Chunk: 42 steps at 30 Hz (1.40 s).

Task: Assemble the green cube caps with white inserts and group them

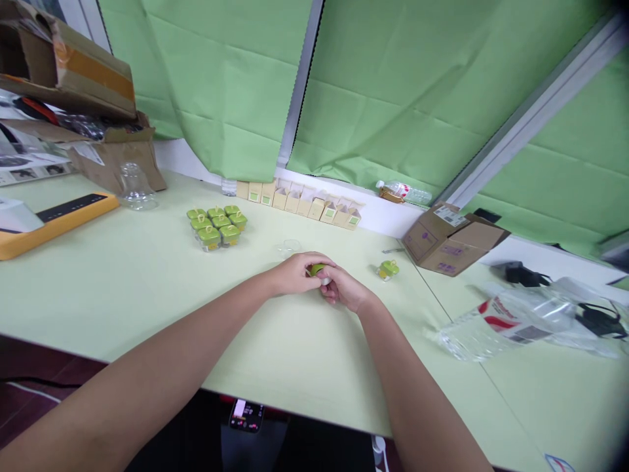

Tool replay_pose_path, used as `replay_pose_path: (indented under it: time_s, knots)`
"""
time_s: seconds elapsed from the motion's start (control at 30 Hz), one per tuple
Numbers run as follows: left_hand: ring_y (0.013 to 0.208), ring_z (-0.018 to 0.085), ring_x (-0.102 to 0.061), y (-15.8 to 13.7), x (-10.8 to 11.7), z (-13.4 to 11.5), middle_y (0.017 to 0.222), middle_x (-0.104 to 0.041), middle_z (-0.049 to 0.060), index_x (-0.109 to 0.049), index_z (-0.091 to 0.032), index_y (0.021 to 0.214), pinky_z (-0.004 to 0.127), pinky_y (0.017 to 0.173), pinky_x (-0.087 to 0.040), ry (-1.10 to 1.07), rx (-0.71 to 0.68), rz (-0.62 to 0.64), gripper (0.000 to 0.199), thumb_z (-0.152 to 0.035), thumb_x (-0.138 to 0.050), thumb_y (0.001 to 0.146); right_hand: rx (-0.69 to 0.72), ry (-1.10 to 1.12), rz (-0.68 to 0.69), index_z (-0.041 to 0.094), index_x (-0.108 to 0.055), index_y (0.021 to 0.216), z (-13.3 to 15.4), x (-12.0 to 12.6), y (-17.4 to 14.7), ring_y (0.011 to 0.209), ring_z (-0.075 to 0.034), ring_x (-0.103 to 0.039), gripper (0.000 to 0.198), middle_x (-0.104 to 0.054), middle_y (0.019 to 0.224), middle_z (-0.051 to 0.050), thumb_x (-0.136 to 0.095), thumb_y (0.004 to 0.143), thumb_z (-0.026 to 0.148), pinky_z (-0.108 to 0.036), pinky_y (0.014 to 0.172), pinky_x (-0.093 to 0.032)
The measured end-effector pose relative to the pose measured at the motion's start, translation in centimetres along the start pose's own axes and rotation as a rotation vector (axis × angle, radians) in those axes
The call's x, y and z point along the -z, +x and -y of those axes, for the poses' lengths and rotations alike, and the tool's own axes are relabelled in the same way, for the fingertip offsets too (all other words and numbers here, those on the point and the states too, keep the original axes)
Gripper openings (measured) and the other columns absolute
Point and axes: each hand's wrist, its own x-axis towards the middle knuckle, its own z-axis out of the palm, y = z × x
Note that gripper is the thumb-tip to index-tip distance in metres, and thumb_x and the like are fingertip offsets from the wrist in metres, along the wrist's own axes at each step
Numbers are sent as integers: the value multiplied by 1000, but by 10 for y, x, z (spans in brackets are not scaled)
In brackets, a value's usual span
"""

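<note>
My left hand (296, 273) and my right hand (344, 288) meet above the middle of the table. Between them they grip a small green lid (317, 269), mostly covered by the fingers. Something whitish shows at its lower edge, too small to make out. Just behind my left hand lies a clear plastic piece (289, 246). To the right stands a single small clear container with a green lid (388, 269) and a loop on top. A group of several like containers (209, 237) stands close together at the left.
Several small cardboard boxes (304, 204) line the back edge. A bigger cardboard box (445, 239) and a large plastic bottle (506, 321) lie on the right. At the left are a clear flask-shaped vessel (137, 190), an orange-edged device (73, 219) and stacked cartons (93, 78).
</note>
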Motion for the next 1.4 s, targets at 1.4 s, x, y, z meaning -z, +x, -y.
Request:
replay_pose_path:
  time_s: [1.4]
  knots:
    - [77,12,-60,3,13,21,90,-63,0,-56,-24,120,27,77,-50,44,167,-332,40,-20,-55,80,602,-472,-776,23,-62,110,-16,14,19,85,-20,-61,36,-62,114,-9,-64,80,43,-36,83,-51]
